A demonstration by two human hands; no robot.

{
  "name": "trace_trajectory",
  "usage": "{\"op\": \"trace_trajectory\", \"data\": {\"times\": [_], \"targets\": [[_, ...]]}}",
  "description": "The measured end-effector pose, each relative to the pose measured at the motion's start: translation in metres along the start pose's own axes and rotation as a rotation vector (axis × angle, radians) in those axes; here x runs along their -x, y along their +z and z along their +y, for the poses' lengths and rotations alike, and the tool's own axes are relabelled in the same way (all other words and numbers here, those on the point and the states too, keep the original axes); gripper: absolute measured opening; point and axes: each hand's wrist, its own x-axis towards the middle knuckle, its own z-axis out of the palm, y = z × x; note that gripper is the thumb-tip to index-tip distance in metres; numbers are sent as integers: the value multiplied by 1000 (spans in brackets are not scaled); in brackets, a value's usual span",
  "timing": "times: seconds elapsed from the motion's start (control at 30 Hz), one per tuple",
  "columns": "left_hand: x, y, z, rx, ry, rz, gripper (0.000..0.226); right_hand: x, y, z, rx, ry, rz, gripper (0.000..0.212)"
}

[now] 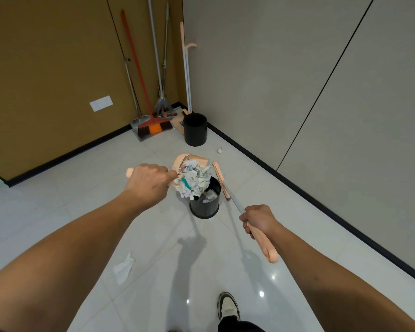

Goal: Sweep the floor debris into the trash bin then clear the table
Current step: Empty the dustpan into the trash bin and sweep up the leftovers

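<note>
My left hand (149,184) grips the handle of a peach dustpan (197,159), tilted over a black trash bin (205,207) on the floor. A clump of crumpled paper debris (194,179) hangs at the pan's lip, spilling over the bin's rim. Some paper lies inside the bin. My right hand (258,219) grips the peach handle of a broom (222,179); its head stands just right of the bin. A white tissue (124,267) lies on the tiles at lower left, and a small scrap (220,150) lies beyond the pan.
A second black bin (195,129) stands in the corner beside an orange broom (153,127), a metal dustpan (137,123) and several long handles leaning on the walls. My shoe (228,305) is at the bottom. Black skirting runs along both walls.
</note>
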Motion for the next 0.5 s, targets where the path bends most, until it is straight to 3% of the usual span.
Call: {"op": "trace_trajectory", "data": {"times": [0.37,0.5], "targets": [[-15,-7,11,-55,45,26,15,-3,-14,9,-17,19,15,18],[-19,-8,11,-52,67,48,18,-3,-18,8,-23,19,23,9]]}}
